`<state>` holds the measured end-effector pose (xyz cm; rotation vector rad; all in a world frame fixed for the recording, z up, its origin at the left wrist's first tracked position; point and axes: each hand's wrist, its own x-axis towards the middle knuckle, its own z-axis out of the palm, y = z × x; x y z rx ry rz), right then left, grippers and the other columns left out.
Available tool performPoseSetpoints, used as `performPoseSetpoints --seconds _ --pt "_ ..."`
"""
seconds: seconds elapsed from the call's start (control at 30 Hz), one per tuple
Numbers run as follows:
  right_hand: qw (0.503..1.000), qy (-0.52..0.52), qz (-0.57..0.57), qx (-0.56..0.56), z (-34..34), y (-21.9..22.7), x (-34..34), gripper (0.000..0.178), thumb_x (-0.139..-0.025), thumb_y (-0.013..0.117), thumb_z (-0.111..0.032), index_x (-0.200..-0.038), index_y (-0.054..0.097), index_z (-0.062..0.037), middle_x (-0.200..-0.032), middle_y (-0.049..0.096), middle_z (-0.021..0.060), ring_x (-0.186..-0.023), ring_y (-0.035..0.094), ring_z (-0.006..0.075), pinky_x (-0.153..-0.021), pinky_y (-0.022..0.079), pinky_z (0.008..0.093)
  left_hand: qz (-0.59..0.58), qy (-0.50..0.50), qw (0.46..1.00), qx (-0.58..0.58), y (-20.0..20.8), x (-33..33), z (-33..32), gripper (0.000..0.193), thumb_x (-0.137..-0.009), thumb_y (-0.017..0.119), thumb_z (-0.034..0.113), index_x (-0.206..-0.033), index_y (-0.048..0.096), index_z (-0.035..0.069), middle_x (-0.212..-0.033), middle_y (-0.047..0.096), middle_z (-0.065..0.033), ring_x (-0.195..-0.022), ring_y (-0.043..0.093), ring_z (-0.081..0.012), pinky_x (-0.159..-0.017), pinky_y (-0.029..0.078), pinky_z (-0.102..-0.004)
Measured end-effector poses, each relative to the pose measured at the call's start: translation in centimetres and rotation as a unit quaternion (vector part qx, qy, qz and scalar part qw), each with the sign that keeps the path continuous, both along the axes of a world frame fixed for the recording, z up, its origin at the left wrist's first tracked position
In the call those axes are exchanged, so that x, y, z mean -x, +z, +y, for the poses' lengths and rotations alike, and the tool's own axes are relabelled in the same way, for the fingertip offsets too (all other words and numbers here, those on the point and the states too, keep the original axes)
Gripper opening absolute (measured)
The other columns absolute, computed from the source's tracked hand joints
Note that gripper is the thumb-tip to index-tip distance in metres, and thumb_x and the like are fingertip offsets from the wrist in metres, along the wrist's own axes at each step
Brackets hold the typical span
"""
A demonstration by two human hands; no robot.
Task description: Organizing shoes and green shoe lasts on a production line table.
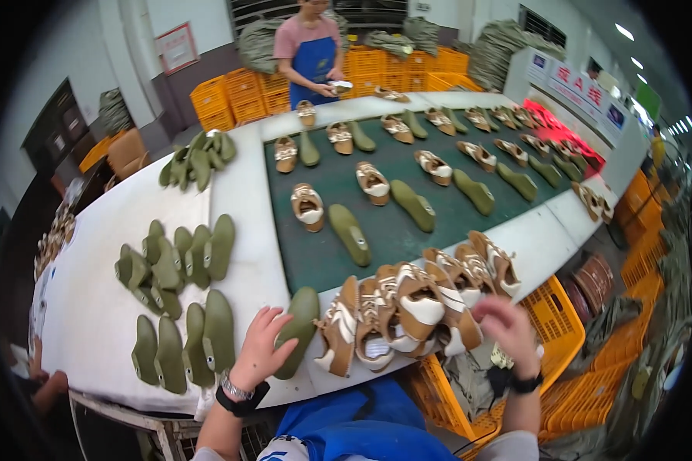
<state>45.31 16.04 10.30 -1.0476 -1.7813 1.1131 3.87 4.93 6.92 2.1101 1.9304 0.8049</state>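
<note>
My left hand is open with fingers apart, its thumb side against a green shoe last at the table's near edge; whether it touches cannot be told. My right hand hovers at the right end of a row of brown-and-white sneakers, its fingers slightly curled and apart, holding nothing that shows. Some sneakers in that row lean on one another. Left of my left hand, several green lasts stand side by side on the white tabletop.
A green conveyor belt carries sneakers paired with lasts. Across it a person in a blue apron holds a shoe. More lasts lie heaped at the far left. A yellow crate with grey cloth stands below my right arm.
</note>
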Motion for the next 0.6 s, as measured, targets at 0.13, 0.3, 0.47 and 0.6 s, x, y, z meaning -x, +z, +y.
performPoseSetpoints --seconds 0.13,0.3,0.47,0.6 --pt "0.978 0.208 0.000 0.016 -5.9 -2.4 11.1 0.028 -0.082 0.066 -0.007 -0.109 0.062 -0.0004 -0.094 0.066 0.0087 -0.084 0.063 0.0155 -0.077 0.050 0.0283 -0.049 0.074 0.996 0.031 -4.8 2.0 -5.1 0.053 -0.075 0.070 0.018 -0.121 0.051 0.000 -0.123 0.050 -0.0245 -0.117 0.046 -0.0416 -0.099 0.038 -0.0448" --pt "0.951 0.247 -0.141 -0.120 -6.8 -8.5 25.2 0.042 -0.086 0.062 -0.024 -0.123 0.052 -0.0056 -0.121 0.054 0.0165 -0.079 0.063 0.0267 -0.072 0.052 0.0354 -0.229 0.057 0.969 0.074 -10.2 1.3 -6.6 0.068 -0.078 0.070 0.020 -0.133 0.037 -0.004 -0.130 0.044 -0.0270 -0.119 0.045 -0.0417 -0.099 0.039 -0.0412" --pt "0.894 0.183 -0.352 -0.209 -7.1 -11.3 30.1 0.050 -0.085 0.059 -0.040 -0.127 0.049 -0.0150 -0.125 0.046 0.0304 -0.077 0.064 0.0397 -0.061 0.053 0.0436 -0.280 0.013 0.955 0.097 -12.1 0.3 -7.6 0.068 -0.079 0.069 0.021 -0.133 0.035 -0.004 -0.131 0.044 -0.0265 -0.118 0.045 -0.0421 -0.100 0.040 -0.0400" --pt "0.864 0.184 -0.423 -0.203 -6.9 -11.3 29.8 0.052 -0.079 0.064 -0.036 -0.127 0.049 -0.0210 -0.128 0.044 0.0293 -0.076 0.065 0.0379 -0.063 0.053 0.0435 -0.239 0.041 0.967 0.079 -10.5 3.6 -7.8 0.052 -0.077 0.069 0.021 -0.121 0.051 0.001 -0.129 0.047 -0.0207 -0.118 0.046 -0.0405 -0.100 0.038 -0.0438"
